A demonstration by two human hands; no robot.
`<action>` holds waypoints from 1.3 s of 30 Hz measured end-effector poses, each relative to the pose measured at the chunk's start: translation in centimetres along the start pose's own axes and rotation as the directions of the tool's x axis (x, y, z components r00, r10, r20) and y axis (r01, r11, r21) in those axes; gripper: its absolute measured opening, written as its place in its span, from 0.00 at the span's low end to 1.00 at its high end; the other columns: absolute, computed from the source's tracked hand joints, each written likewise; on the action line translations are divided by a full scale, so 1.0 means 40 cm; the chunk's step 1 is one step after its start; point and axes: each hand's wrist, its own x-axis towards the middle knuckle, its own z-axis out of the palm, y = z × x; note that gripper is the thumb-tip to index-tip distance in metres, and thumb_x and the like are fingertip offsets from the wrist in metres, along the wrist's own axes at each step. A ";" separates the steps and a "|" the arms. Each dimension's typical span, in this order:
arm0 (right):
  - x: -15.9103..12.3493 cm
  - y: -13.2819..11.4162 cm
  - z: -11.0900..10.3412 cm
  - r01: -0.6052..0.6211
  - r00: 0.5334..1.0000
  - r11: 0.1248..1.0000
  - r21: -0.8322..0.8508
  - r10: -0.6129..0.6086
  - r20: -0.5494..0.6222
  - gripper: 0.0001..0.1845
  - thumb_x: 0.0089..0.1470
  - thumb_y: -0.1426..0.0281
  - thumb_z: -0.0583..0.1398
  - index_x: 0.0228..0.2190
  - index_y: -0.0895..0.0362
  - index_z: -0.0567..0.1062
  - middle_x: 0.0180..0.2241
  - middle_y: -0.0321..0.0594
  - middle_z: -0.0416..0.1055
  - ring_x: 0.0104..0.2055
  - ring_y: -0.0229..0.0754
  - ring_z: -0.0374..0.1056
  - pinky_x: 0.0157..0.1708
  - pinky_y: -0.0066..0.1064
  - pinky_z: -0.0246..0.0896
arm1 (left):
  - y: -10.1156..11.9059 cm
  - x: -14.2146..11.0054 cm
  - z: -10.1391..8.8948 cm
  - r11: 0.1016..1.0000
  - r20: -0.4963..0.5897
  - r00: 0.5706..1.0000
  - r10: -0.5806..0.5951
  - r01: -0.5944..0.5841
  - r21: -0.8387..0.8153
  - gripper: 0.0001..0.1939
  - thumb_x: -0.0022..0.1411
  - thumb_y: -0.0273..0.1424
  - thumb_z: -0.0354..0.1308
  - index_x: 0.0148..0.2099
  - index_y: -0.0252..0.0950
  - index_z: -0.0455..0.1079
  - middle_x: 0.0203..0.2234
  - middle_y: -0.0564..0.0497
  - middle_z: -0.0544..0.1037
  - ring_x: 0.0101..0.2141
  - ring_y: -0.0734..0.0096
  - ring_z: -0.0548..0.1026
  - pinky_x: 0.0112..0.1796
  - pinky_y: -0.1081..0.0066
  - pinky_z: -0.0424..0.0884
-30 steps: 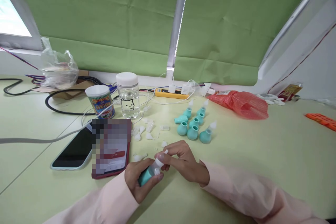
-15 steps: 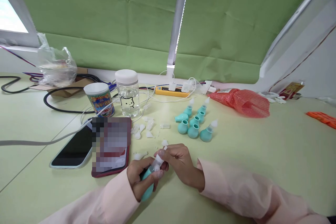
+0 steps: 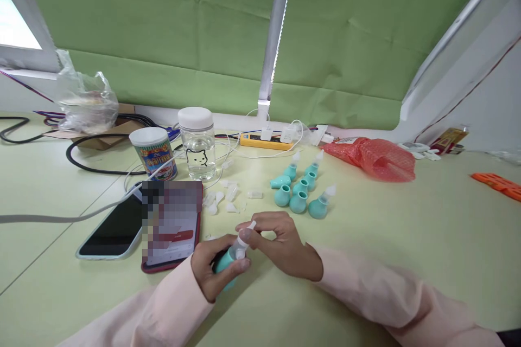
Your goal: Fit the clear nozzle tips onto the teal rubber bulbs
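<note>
In my left hand (image 3: 214, 267) is a nasal aspirator (image 3: 226, 263), its teal bulb low in the palm and its clear middle tube pointing up and away. The thumb and fingers wrap round the bulb and tube. My right hand (image 3: 280, 241) pinches the white nozzle tip (image 3: 248, 231) at the aspirator's top between thumb and fingers. Beyond the hands, several teal bulbs (image 3: 298, 202) stand together, one lying on its side. Some of the group carry clear tubes and pale tips, such as the aspirator (image 3: 318, 207) at right. Loose clear and white parts (image 3: 218, 198) lie left of them.
Two phones (image 3: 109, 233) lie at left, a white cable (image 3: 93, 210) crossing over them. Behind stand a printed can (image 3: 157, 157) and a water bottle (image 3: 198, 154). A yellow power strip (image 3: 260, 142), red bubble wrap (image 3: 374, 160) and an orange object (image 3: 499, 185) are farther off.
Both hands have moved slightly up and away with the aspirator. The right fingers have shifted on the nozzle tip, and the right hand now covers a small white part on the table.
</note>
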 end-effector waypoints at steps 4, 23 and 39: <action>0.047 -0.073 -0.069 0.176 0.934 0.950 -0.257 -0.244 -0.260 0.16 0.51 0.66 0.54 0.15 0.56 0.68 0.16 0.35 0.64 0.21 0.34 0.61 0.23 0.26 0.58 | -0.017 -0.007 0.003 0.968 -0.109 0.992 0.058 -0.083 -0.238 0.23 0.56 0.41 0.46 0.50 0.32 0.59 0.37 0.44 0.72 0.36 0.64 0.69 0.36 0.67 0.68; 0.244 0.157 -0.130 -0.158 0.981 0.660 -0.734 0.022 -0.191 0.14 0.53 0.68 0.50 0.35 0.61 0.71 0.29 0.41 0.70 0.31 0.39 0.65 0.33 0.29 0.57 | -0.130 0.031 0.023 0.336 0.092 0.878 0.470 -0.274 0.901 0.17 0.57 0.26 0.42 0.45 0.35 0.67 0.44 0.47 0.71 0.44 0.53 0.63 0.42 0.51 0.57; 0.173 0.086 -0.068 0.330 0.877 0.323 -0.887 -0.452 0.162 0.13 0.54 0.71 0.49 0.41 0.60 0.64 0.43 0.49 0.60 0.47 0.48 0.53 0.41 0.39 0.54 | -0.129 0.034 0.031 0.345 0.056 0.792 0.607 -0.327 0.880 0.11 0.55 0.19 0.46 0.36 0.33 0.69 0.35 0.49 0.76 0.34 0.61 0.65 0.31 0.63 0.60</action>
